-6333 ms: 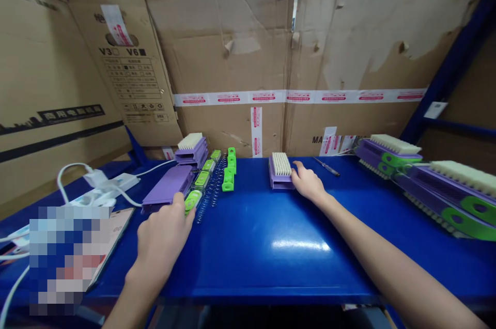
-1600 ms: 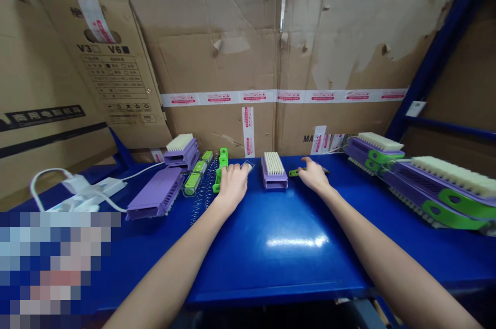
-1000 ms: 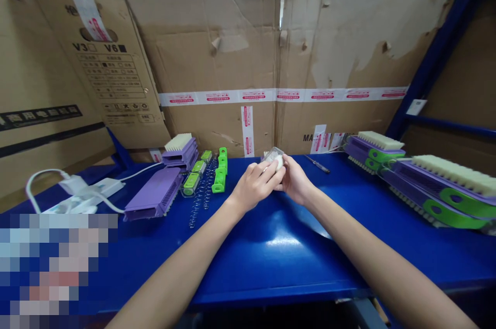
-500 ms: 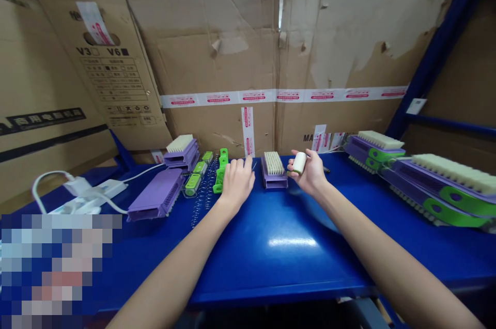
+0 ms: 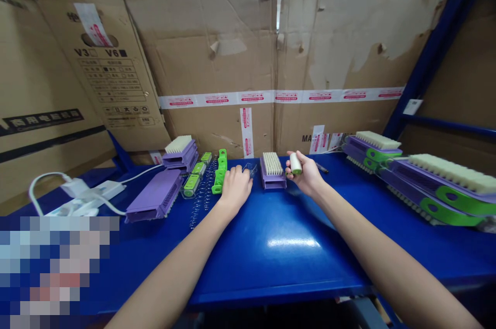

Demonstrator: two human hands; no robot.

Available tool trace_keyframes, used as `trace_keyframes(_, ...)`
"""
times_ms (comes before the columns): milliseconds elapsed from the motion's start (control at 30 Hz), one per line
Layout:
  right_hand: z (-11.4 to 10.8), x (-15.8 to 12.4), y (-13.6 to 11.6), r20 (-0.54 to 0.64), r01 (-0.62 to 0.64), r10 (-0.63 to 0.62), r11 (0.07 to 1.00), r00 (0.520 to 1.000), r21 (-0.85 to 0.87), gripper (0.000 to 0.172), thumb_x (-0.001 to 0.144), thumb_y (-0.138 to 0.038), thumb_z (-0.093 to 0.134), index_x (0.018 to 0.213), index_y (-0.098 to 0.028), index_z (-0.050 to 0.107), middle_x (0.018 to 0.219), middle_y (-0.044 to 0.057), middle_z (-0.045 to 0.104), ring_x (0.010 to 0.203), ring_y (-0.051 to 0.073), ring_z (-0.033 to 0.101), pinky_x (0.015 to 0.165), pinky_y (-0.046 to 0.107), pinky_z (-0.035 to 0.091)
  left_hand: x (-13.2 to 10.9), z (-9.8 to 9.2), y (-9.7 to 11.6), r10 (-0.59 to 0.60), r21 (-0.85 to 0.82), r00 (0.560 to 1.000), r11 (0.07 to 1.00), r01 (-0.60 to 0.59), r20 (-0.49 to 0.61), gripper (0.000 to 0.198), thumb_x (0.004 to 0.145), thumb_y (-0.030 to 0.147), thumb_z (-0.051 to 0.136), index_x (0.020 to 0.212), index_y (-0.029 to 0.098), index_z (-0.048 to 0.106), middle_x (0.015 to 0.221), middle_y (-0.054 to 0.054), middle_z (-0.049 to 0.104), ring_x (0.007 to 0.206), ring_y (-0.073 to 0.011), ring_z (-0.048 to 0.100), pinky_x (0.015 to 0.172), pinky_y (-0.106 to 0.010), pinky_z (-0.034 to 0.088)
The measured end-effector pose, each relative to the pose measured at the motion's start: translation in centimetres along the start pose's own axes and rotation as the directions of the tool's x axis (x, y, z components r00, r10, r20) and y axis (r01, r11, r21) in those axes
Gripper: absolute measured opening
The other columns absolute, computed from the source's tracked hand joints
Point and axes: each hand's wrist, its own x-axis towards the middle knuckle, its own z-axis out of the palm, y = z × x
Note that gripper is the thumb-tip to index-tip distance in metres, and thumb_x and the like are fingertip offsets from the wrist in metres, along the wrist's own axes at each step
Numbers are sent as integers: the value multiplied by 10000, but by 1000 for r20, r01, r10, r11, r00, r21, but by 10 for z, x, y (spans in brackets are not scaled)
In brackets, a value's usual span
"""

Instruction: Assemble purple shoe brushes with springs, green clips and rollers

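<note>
My left hand [image 5: 236, 188] is closed over the table, its fingertips on a small clear plastic piece [image 5: 251, 168]; part of that piece is hidden behind the fingers. In my right hand [image 5: 307, 176], the fingers wrap round a small white cylinder [image 5: 296, 161] with a green end face tilted towards me. Between both hands stands a purple brush head [image 5: 274, 181] with cream bristles on top. Just left of my left hand is a bright green plastic strip with holes [image 5: 220, 174]. Thin coil springs [image 5: 201, 197] lie beside it.
Yellow-green blocks in clear cases [image 5: 192, 183] lie left of the springs, with purple housings [image 5: 157, 194] further left. A white power strip [image 5: 98, 193] with cables lies far left. Purple-and-green brushes [image 5: 437, 189] stack at right. A pen [image 5: 322, 168] lies behind my right hand. Cardboard [image 5: 217, 71] walls the back.
My left hand's stretched index finger has curled in, and the clear piece now shows at its fingertips. My right hand has turned the cylinder so its green end faces me more.
</note>
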Motion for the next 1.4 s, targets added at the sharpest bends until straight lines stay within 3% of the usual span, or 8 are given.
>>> trace_keyframes(233,-4,2,-1,-64,42,-49,994,997,-97,280,889,-329,315,939,-161,533,422,-61,421,273,70,252,295,169,159,-2,-6,2,33,11,997,999,-32,-72,208,880,251,463,989,131,593,978,-155,580,953,-293,535,798,-416,419)
trace_keyframes(333,-3,4,2,-137,71,-100,978,986,-198,246,868,-341,389,900,-158,549,423,-61,433,262,57,276,279,156,159,-3,-10,5,174,-10,976,984,-177,-127,269,870,215,449,1114,158,547,1028,-130,571,973,-267,514,806,-392,413)
trace_keyframes(467,1,3,6,-168,110,-168,945,971,-308,104,821,-257,504,847,-161,532,490,-30,524,322,95,472,299,181,358,-5,-8,9,422,-21,901,904,-426,-106,422,819,126,466,1235,196,478,1174,-121,533,1035,-254,495,825,-375,412)
trace_keyframes(567,3,1,7,-130,142,-191,939,973,-314,73,817,-219,542,843,-170,495,573,-6,593,371,111,541,390,253,503,-6,-3,11,491,15,864,870,-492,-113,463,828,97,453,1277,214,448,1227,-134,511,1031,-250,506,831,-378,409)
trace_keyframes(767,-2,4,11,-65,282,-382,775,922,-566,212,798,-356,606,830,-153,555,658,23,623,376,90,521,287,177,347,-2,-1,7,582,141,798,813,-565,-158,204,923,187,406,1026,204,580,1145,-128,556,984,-231,527,812,-365,400)
trace_keyframes(1000,-5,8,14,-29,348,-457,716,889,-605,310,765,-460,593,887,-175,575,665,3,606,449,123,536,344,210,371,1,-1,11,708,240,693,702,-671,-135,184,908,145,419,865,162,598,974,-101,580,880,-214,532,747,-356,393)
trace_keyframes(1267,-6,7,14,60,489,-620,551,782,-676,373,764,-538,578,854,-177,609,704,22,629,600,154,548,537,261,435,3,10,9,686,207,719,724,-658,-115,130,870,127,492,801,144,601,873,-77,584,789,-189,569,661,-305,429)
trace_keyframes(1400,-4,6,15,87,536,-661,516,745,-668,357,781,-526,566,867,-182,605,742,23,631,636,157,549,588,272,439,2,8,6,669,157,737,741,-653,-92,168,876,104,464,817,142,617,863,-71,589,739,-168,587,585,-264,441)
